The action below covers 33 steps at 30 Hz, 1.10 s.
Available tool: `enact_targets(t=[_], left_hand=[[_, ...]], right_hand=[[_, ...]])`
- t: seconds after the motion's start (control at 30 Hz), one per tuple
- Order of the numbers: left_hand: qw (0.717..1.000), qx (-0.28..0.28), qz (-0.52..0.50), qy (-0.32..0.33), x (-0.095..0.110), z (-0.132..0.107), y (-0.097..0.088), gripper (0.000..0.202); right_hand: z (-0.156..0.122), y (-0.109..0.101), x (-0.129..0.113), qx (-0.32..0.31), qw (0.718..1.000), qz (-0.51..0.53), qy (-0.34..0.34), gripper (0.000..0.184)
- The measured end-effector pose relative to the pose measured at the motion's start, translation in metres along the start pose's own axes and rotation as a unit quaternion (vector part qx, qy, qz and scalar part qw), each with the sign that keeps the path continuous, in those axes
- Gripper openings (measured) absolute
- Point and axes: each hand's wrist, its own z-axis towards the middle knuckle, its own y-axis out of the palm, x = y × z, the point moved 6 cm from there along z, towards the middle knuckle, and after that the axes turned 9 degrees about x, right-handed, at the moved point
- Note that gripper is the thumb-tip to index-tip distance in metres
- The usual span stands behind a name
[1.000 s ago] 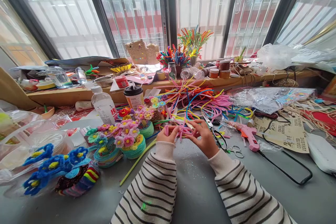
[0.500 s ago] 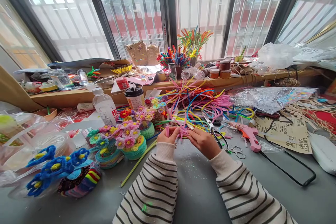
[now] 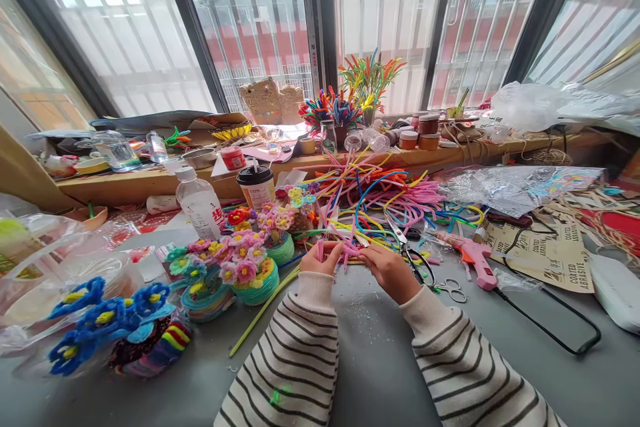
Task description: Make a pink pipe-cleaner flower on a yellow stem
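On the cluttered grey table [image 3: 380, 360], the left hand [image 3: 320, 259] and right hand [image 3: 393, 272] pinch a pink pipe cleaner [image 3: 350, 252] between them, near the scissors [image 3: 413, 257]; gripping close to the bend should keep it tight.

A home craft corner: a grey table [image 3: 370, 360] sits under a bay of barred windows [image 3: 250, 20], with a red apartment block outside. A tangle of coloured pipe cleaners [image 3: 385, 197] covers the far middle of the table, and just to its right lie scissors [image 3: 411, 255] and a pink glue gun [image 3: 473, 257]. Finished fuzzy flower baskets [image 3: 240, 267] stand at the left. The wooden sill [image 3: 145, 181] beyond holds jars [image 3: 425, 132] and more handmade flowers [image 3: 367, 77].
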Motion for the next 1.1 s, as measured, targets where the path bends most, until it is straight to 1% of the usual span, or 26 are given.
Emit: enact_targets(t=[0.1,0.17,0.2,0.23,0.3,0.33,0.37,0.43,0.57,0.63,0.67,0.73,0.8,0.87,0.9,0.97,1.1], left_hand=[[1.000,-0.011,-0.002,0.015,0.001,0.000,0.002,0.028],[1.000,-0.009,-0.002,0.021,0.000,0.001,0.001,0.029],[1.000,-0.010,0.000,0.020,-0.001,0.002,0.001,0.030],[1.000,-0.012,0.003,0.019,-0.002,0.002,0.001,0.030],[0.999,-0.029,0.003,0.018,-0.003,0.002,0.004,0.030],[0.999,-0.039,0.001,0.020,-0.003,0.001,0.005,0.031],[0.998,-0.049,-0.001,0.024,-0.003,0.001,0.007,0.031],[0.997,-0.064,0.004,0.037,-0.002,-0.001,0.010,0.032],[0.995,-0.076,0.042,0.050,0.002,-0.003,0.010,0.025],[0.995,-0.074,0.051,0.049,0.003,-0.003,0.009,0.021],[0.995,-0.072,0.055,0.049,0.003,-0.003,0.009,0.019],[0.994,-0.077,0.062,0.044,0.002,-0.003,0.009,0.018],[0.993,-0.095,0.064,0.042,0.001,-0.004,0.012,0.017],[0.990,-0.120,0.064,0.046,-0.001,-0.006,0.016,0.018],[0.988,-0.133,0.067,0.049,-0.001,-0.008,0.018,0.018],[0.984,-0.152,0.079,0.053,-0.002,-0.010,0.021,0.021],[0.982,-0.155,0.091,0.052,-0.004,-0.011,0.023,0.026]], right_hand=[[0.000,-0.005,0.006,0.012,0.994,0.095,0.056,0.027],[0.000,-0.004,0.012,0.013,0.976,0.175,0.127,0.025],[-0.001,-0.003,0.017,0.013,0.960,0.223,0.172,0.025],[-0.003,-0.001,0.021,0.014,0.937,0.273,0.220,0.025],[-0.006,0.003,0.029,0.022,0.883,0.359,0.303,0.026],[-0.008,0.004,0.032,0.026,0.859,0.387,0.333,0.026],[-0.009,0.005,0.035,0.027,0.844,0.403,0.354,0.026],[-0.010,0.006,0.037,0.022,0.832,0.412,0.370,0.025],[-0.009,0.006,0.037,0.000,0.837,0.409,0.364,0.025],[-0.009,0.005,0.036,0.001,0.830,0.417,0.370,0.025],[-0.010,0.005,0.037,0.007,0.822,0.424,0.380,0.026],[-0.012,0.006,0.039,0.025,0.793,0.447,0.414,0.027],[-0.015,0.007,0.042,0.049,0.756,0.468,0.454,0.028],[-0.017,0.007,0.045,0.069,0.730,0.480,0.482,0.027],[-0.018,0.007,0.045,0.075,0.725,0.481,0.487,0.027],[-0.017,0.006,0.045,0.084,0.733,0.477,0.478,0.026],[-0.014,0.002,0.044,0.080,0.777,0.443,0.440,0.026]])
